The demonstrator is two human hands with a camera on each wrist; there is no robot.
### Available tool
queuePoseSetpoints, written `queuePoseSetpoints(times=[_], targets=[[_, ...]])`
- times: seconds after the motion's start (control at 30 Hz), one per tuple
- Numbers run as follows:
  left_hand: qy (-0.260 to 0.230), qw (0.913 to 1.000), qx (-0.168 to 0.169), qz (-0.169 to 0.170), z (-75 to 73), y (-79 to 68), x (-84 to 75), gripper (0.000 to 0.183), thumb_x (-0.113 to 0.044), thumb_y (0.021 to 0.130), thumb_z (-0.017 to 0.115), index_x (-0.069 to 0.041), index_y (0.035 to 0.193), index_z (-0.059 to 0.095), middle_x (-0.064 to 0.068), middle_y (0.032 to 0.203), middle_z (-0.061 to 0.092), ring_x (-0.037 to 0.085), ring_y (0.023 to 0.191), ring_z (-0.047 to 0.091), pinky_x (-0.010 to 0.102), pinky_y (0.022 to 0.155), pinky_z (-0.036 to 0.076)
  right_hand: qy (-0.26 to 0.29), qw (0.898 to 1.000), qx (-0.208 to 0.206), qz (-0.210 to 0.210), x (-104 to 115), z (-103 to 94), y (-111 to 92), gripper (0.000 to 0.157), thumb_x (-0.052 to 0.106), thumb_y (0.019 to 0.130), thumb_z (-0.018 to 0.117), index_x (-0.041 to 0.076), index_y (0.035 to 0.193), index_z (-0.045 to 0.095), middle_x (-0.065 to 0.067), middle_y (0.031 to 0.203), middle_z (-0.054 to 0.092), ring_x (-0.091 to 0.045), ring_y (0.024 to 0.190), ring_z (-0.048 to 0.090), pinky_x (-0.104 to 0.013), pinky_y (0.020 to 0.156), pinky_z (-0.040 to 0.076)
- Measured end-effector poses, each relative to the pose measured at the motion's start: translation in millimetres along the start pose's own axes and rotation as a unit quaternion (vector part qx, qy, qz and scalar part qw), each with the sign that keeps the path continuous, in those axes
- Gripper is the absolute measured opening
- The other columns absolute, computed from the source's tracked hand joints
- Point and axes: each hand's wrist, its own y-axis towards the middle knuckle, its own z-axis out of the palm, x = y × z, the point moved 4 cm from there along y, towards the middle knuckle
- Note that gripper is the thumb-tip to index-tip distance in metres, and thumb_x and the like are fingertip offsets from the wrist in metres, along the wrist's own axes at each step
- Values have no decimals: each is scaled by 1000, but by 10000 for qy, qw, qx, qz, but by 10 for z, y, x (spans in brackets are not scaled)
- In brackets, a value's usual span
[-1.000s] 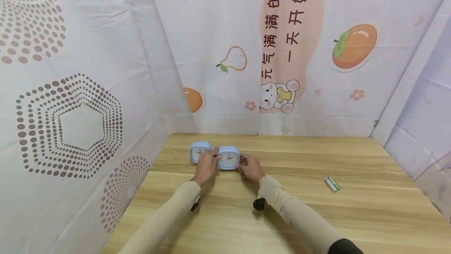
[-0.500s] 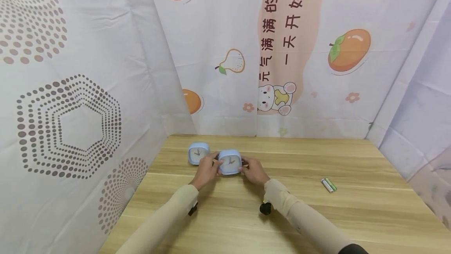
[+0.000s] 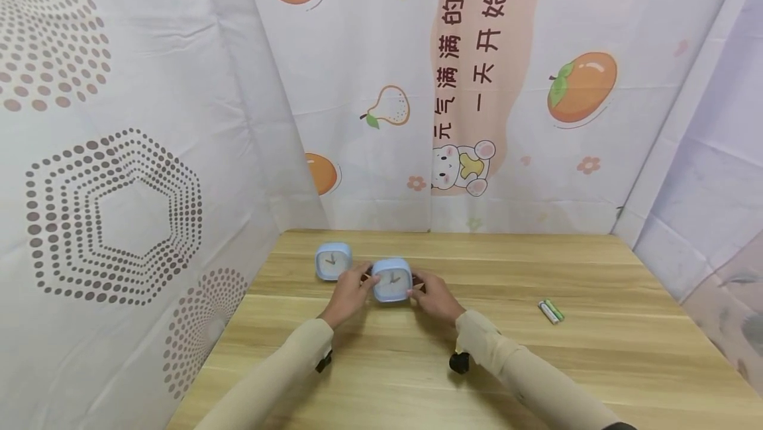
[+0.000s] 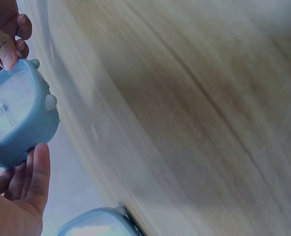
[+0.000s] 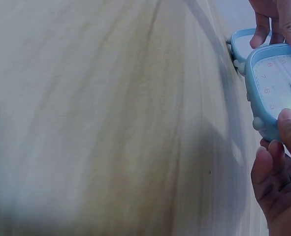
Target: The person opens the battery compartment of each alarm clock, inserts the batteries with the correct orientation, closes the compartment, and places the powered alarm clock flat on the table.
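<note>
A light blue alarm clock point(image 3: 392, 279) with rounded corners and a white dial is held between my two hands. My left hand point(image 3: 348, 296) grips its left side, thumb on the front rim. On the opposite side my right hand point(image 3: 436, 296) pinches the edge, its thumb point(image 5: 290, 129) over the front of the case and the fingers behind. White knobs point(image 4: 50, 102) stick out from the case in the left wrist view. A second blue clock point(image 3: 333, 261) stands on the table just left of my left hand.
Two batteries point(image 3: 551, 311), one white and one green, lie side by side on the wooden table point(image 3: 477, 377) to the right. A patterned curtain point(image 3: 357, 52) hangs along the table's back edge, with another sheet at the left.
Both hands have drawn the held clock slightly nearer and to the right, widening the gap from the second clock. The view has shifted a little; the batteries lie as before.
</note>
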Motion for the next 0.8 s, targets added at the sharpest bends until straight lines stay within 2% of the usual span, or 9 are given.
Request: queuePoseSetpoints(times=[0.37,0.57,0.8], targets=[[-228,9994,110,227,71,-120,-157,43,-16,105,60,11,138,57,14,109,69,26,100,65,38,84,57,-57,9998,38,183,11,-96,-214,47,6,98,68,-5,142,56,-14,117,69,-18,82,63,-31,69,55],[-238,9992,161,284,113,-143,-239,38,-18,105,62,7,133,63,11,104,67,23,97,63,34,82,57,-32,10000,17,63,-10,-158,-309,43,5,97,69,-4,138,59,-13,115,70,-17,81,63,-31,70,54],[-396,9981,402,264,186,-164,-279,34,-21,105,63,3,128,66,7,103,67,17,94,63,29,80,56,-11,9999,100,-67,-66,-224,-412,45,5,99,68,-4,141,57,-12,116,69,-17,82,62,-30,70,54]])
